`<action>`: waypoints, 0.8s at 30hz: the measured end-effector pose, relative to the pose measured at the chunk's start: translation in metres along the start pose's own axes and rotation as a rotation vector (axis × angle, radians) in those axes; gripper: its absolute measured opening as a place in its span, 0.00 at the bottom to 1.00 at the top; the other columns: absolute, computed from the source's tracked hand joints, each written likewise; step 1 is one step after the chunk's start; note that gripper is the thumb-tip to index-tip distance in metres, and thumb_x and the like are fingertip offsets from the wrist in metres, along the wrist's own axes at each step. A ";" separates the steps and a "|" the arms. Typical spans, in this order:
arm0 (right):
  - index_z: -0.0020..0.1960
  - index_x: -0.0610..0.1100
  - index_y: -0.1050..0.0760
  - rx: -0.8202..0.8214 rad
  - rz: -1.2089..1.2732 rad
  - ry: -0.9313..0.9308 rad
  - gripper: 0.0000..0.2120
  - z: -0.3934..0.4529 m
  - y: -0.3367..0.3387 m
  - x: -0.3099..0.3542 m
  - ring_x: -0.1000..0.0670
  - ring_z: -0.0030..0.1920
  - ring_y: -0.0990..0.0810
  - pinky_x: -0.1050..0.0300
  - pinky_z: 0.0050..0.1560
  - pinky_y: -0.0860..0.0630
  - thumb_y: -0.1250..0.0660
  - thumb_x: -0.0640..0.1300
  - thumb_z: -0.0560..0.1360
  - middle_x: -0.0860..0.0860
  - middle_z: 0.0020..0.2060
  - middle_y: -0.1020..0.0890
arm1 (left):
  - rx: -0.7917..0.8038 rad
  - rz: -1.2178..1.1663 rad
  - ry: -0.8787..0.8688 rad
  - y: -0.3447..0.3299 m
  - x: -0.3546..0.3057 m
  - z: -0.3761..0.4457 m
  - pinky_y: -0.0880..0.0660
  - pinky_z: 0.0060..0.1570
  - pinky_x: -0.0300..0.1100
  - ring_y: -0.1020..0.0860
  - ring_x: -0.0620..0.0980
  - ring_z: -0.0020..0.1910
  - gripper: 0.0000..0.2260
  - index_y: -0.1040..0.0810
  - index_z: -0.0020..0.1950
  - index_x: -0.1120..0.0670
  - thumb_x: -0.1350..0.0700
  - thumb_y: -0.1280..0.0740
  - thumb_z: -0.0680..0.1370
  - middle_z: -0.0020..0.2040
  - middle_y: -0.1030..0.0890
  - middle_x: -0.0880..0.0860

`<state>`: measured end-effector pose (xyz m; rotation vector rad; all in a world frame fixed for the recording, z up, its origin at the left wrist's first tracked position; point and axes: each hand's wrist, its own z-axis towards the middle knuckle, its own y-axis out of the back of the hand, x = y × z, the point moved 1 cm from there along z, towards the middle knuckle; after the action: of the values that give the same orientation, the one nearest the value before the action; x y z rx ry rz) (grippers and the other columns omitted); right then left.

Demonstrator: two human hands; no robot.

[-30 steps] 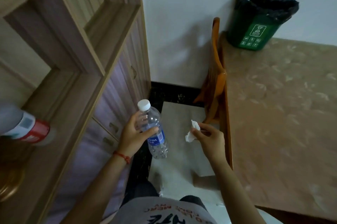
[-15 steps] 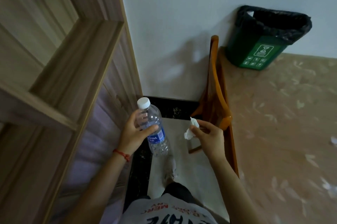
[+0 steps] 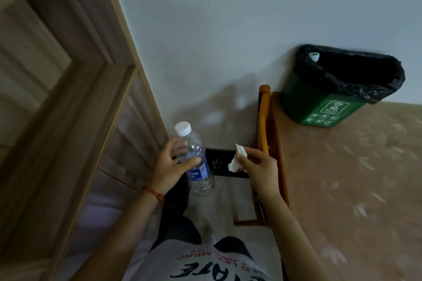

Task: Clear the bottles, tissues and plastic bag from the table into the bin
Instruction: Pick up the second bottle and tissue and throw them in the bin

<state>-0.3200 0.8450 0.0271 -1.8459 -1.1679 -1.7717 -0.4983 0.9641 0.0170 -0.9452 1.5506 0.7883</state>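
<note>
Clear bottle [image 3: 194, 161] in left hand's [image 3: 170, 167] grip, crumpled tissue [image 3: 237, 159] pinched by right hand [image 3: 260, 169], green bin [image 3: 319, 107] on table [image 3: 356, 177] beyond.

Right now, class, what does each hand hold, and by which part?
The left hand grips the clear water bottle around its upper body, above the blue label. The right hand pinches a crumpled white tissue at its edge.

Bin [image 3: 319, 107] on table [image 3: 342, 177] far corner; chair [image 3: 265, 120] left of table.

bin [image 3: 319, 107] green, black liner | bottle [image 3: 194, 157] clear, white cap, blue label | tissue [image 3: 237, 161] white
</note>
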 end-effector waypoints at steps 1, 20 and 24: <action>0.52 0.46 0.20 -0.008 -0.004 -0.006 0.09 0.008 -0.001 0.002 0.54 0.41 0.17 0.62 0.42 0.21 0.30 0.44 0.71 0.54 0.39 0.16 | 0.024 0.000 0.005 -0.002 -0.002 0.011 0.24 0.38 0.29 0.23 0.41 0.49 0.23 0.29 0.57 0.50 0.68 0.28 0.67 0.51 0.22 0.46; 0.50 0.49 0.18 -0.508 0.199 -0.159 0.08 0.105 0.022 0.031 0.55 0.41 0.17 0.62 0.42 0.21 0.29 0.44 0.70 0.54 0.38 0.15 | 0.529 0.083 -0.078 -0.077 -0.072 0.222 0.26 0.38 0.27 0.20 0.36 0.44 0.23 0.26 0.49 0.43 0.55 0.25 0.57 0.49 0.21 0.43; 0.48 0.51 0.19 -0.591 0.187 -0.151 0.06 0.100 0.037 0.034 0.56 0.38 0.17 0.66 0.38 0.22 0.29 0.44 0.71 0.55 0.39 0.15 | 0.651 0.050 -0.072 -0.101 -0.086 0.239 0.26 0.36 0.27 0.20 0.34 0.40 0.26 0.24 0.53 0.50 0.52 0.25 0.55 0.41 0.17 0.43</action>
<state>-0.2295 0.9063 0.0529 -2.3534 -0.5084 -2.0370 -0.2932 1.1397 0.0599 -0.3945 1.6203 0.3018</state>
